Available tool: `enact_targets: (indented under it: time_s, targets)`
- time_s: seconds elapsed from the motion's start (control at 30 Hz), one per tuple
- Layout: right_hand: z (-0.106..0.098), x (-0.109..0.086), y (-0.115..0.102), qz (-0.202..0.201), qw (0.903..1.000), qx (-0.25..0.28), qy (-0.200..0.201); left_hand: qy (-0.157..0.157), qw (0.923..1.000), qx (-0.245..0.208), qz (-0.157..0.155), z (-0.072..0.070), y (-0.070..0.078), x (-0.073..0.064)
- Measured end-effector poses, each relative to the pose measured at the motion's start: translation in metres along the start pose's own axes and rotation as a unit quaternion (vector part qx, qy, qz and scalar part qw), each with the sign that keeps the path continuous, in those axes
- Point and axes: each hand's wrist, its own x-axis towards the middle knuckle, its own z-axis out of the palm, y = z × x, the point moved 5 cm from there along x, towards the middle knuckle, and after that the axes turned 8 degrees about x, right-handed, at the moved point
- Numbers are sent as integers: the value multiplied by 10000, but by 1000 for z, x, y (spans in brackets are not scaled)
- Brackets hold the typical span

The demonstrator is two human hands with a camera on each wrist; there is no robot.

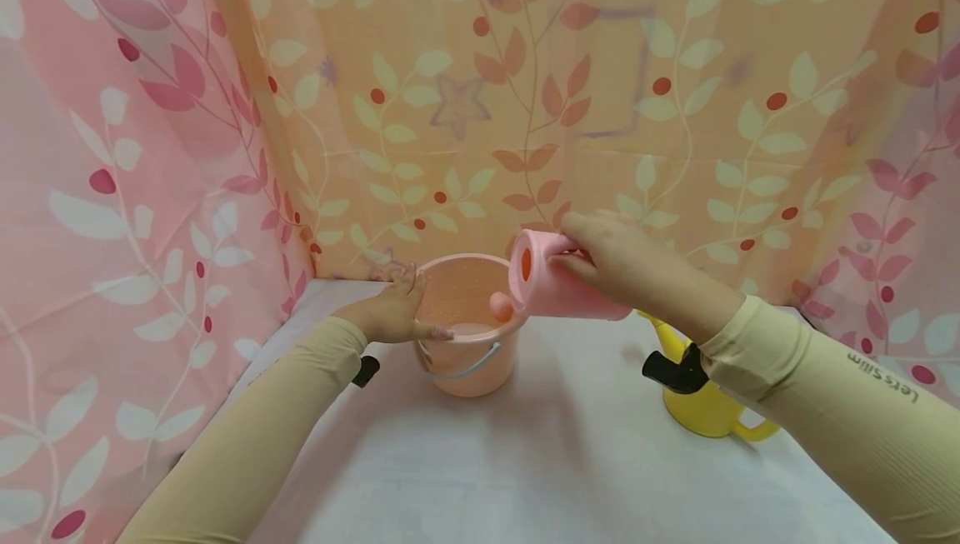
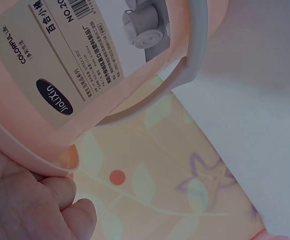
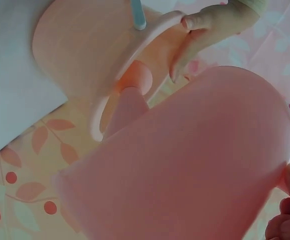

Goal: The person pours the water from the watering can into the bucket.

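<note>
A peach plastic bucket (image 1: 468,367) with a grey-blue handle (image 1: 468,367) stands upright on the table. My left hand (image 1: 392,311) holds its rim at the left, fingers bent over the edge in the left wrist view, where a printed label (image 2: 60,65) shows on the bucket's side. Above the bucket's right rim, my right hand (image 1: 633,257) grips the handle of a pink watering can (image 1: 573,290). The can is tipped on its side. Its spout, with a round head (image 3: 136,77), reaches into the bucket's mouth. Whether water flows cannot be seen.
A yellow watering can (image 1: 701,406) stands on the white-covered table (image 1: 450,477) at the right, partly behind the right wrist's black camera (image 1: 675,371). Leaf-patterned cloth (image 1: 480,111) hangs behind and at both sides.
</note>
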Motion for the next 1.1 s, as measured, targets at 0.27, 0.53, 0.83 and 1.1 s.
enact_targets:
  time_s: [0.27, 0.53, 0.83, 1.1]
  targets:
    - [-2, 1, -5, -218, 9997, -59, 63, 31, 9999, 85, 59, 0, 0, 0]
    - [-1, 0, -6, -230, 9997, -94, 71, 35, 9999, 134, 56, 1, -1, 1]
    - [0, 1, -8, -553, 9981, -176, 194, 37, 10000, 59, 32, 1, 0, 1]
    - [1, 0, -10, -888, 9957, -194, 176, -29, 10000, 81, 15, 2, -1, 2]
